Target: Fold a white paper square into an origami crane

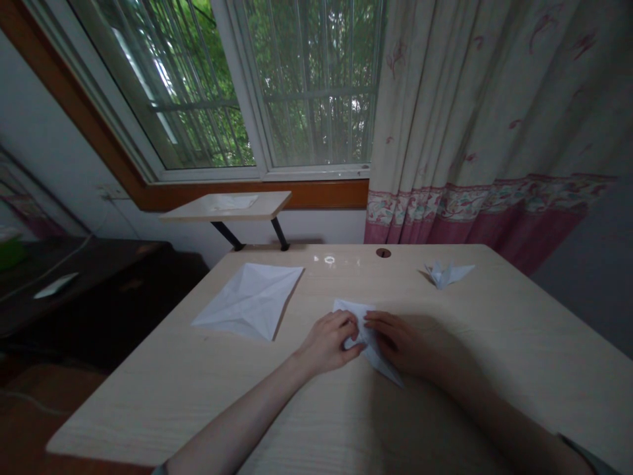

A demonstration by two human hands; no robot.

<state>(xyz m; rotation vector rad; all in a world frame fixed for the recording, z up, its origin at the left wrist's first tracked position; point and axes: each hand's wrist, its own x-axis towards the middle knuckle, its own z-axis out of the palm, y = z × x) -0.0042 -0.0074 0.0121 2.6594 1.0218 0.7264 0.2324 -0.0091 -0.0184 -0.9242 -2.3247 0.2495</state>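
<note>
A partly folded sheet of white paper [383, 364] lies on the table in front of me, its lower end narrowing to a point. My left hand [329, 340] grips its left side, the fingers curled and the thumb close to the middle fold. From the right, my right hand [403, 343] bends over the same paper with its fingertips on the upper part. Both hands cover much of the sheet, so the exact folds are hard to make out. Farther left is a creased, opened-out paper sheet [250, 300]. A folded paper crane [448, 274] stands at the back right.
The pale wooden table [188, 396] has a small raised shelf [198, 208] at its back left, with a white sheet [235, 202] on it. A round cable hole [383, 253] sits near the back edge. Behind are a window and a curtain [435, 132]; a dark desk [99, 284] is at left.
</note>
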